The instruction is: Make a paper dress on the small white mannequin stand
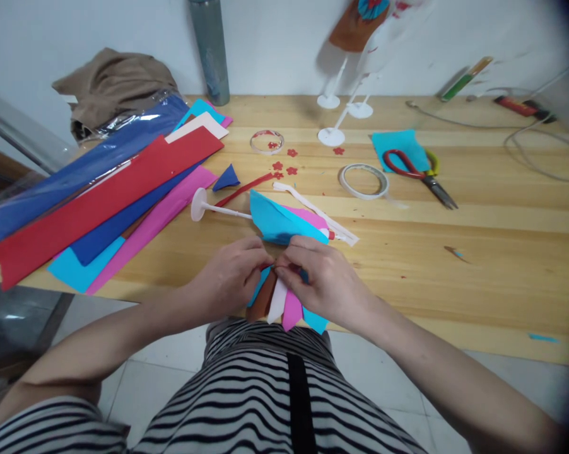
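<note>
At the table's front edge, my left hand (240, 274) and my right hand (325, 274) meet over a fan of crepe paper strips (277, 301) in blue, brown, white and pink. Both hands are closed, thumbs and fingertips pinched at the gathered top of the strips. The pinched spot is mostly hidden by my fingers. Just beyond my knuckles lies a folded light-blue paper piece (282, 217) with pink paper behind it. A white stick (228, 210) with a round base (198, 204) runs under it from the left. A white strip (317, 211) lies behind.
Coloured paper sheets (109, 189) are piled at the left. Red-and-yellow-handled scissors (421, 173) rest by a blue paper square (398, 148). A tape roll (364, 181), small red paper flowers (291, 152), white stands (330, 136), a bottle (212, 53) and a cable (459, 123) are farther back.
</note>
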Tool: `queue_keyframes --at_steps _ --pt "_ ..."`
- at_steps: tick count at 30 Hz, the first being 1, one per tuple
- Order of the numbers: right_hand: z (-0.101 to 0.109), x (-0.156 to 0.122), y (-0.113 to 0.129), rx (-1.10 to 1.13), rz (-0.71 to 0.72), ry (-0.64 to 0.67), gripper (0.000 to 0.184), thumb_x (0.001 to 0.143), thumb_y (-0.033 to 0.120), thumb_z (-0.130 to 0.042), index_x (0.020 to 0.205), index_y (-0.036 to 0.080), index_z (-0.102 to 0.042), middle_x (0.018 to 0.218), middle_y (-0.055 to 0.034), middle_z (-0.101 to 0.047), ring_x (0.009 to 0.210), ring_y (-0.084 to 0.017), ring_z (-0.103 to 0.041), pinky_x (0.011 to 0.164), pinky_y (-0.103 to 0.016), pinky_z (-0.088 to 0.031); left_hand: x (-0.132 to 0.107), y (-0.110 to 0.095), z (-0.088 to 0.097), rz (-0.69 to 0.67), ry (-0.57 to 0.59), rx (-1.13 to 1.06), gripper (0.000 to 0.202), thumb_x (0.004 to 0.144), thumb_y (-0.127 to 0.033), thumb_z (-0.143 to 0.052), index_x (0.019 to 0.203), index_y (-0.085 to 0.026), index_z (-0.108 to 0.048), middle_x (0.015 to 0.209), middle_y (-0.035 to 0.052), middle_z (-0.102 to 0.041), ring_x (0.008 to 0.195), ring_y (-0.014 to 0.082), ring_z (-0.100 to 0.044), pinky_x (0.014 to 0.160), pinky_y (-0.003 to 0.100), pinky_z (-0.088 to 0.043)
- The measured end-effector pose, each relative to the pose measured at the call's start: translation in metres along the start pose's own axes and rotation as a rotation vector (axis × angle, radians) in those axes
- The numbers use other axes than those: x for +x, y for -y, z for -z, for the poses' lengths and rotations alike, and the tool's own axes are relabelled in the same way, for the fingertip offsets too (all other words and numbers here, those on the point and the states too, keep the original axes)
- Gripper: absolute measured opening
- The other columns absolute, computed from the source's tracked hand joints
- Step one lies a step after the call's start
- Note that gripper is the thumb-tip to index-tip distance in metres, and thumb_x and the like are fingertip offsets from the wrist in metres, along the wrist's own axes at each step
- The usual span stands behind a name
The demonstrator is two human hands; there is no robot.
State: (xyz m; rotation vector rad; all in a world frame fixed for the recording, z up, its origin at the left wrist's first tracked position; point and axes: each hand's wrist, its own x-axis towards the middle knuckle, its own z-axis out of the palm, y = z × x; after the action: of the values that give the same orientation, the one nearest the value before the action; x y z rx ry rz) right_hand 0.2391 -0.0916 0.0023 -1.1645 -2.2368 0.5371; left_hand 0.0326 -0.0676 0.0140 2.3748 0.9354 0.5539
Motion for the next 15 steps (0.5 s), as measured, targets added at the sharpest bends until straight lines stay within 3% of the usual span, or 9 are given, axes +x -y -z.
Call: queue_keyframes --at_steps 3,8,11,15 --pt "0.0005 -0.0012 0.0011 0.022 -0.015 0.004 0.02 0.094 0.012 -0.056 0.076 0.018 -0.061 0.072 -0.0024 -0.057 0.071 -0.017 -0.058 0.062 -0.029 -0.045 -0.0014 0.0015 -0.0022 0.029 -0.007 0.02 0.027 0.093 -0.01 -0.046 0.093 -0.016 -0.072 0.091 0.0074 -0.072 0.085 0.0188 -0.071 0.076 0.031 -0.058" --pt "0.0021 -0.0024 0.0023 0.048 0.001 0.013 0.021 0.096 0.013 -0.055 0.078 0.018 -0.064 0.073 -0.0025 -0.058 0.07 -0.017 -0.059 0.061 -0.028 -0.046 -0.0042 0.0061 -0.0045 0.041 -0.089 -0.004 0.033 0.091 -0.01 -0.046 0.113 -0.014 -0.07 0.117 0.013 -0.076 0.108 0.0231 -0.073 0.094 0.037 -0.06" --pt "0.0038 -0.002 0.0022 0.038 0.043 0.017 0.023 0.1 0.015 -0.051 0.087 0.015 -0.07 0.076 -0.0048 -0.061 0.071 -0.018 -0.061 0.062 -0.029 -0.05 -0.0019 0.0027 -0.002 0.099 -0.059 -0.076 0.025 0.087 -0.01 -0.051 0.098 -0.016 -0.072 0.096 0.0066 -0.078 0.088 0.0189 -0.072 0.08 0.031 -0.058" --pt "0.0043 -0.0024 0.0012 0.025 0.043 0.036 0.029 0.102 0.014 -0.046 0.091 0.016 -0.073 0.078 -0.0059 -0.063 0.073 -0.019 -0.063 0.063 -0.03 -0.052 0.0028 -0.0029 -0.0001 0.206 -0.033 -0.123 0.014 0.085 -0.015 -0.057 0.072 -0.018 -0.063 0.064 -0.0028 -0.062 0.059 0.0112 -0.054 0.057 0.024 -0.041"
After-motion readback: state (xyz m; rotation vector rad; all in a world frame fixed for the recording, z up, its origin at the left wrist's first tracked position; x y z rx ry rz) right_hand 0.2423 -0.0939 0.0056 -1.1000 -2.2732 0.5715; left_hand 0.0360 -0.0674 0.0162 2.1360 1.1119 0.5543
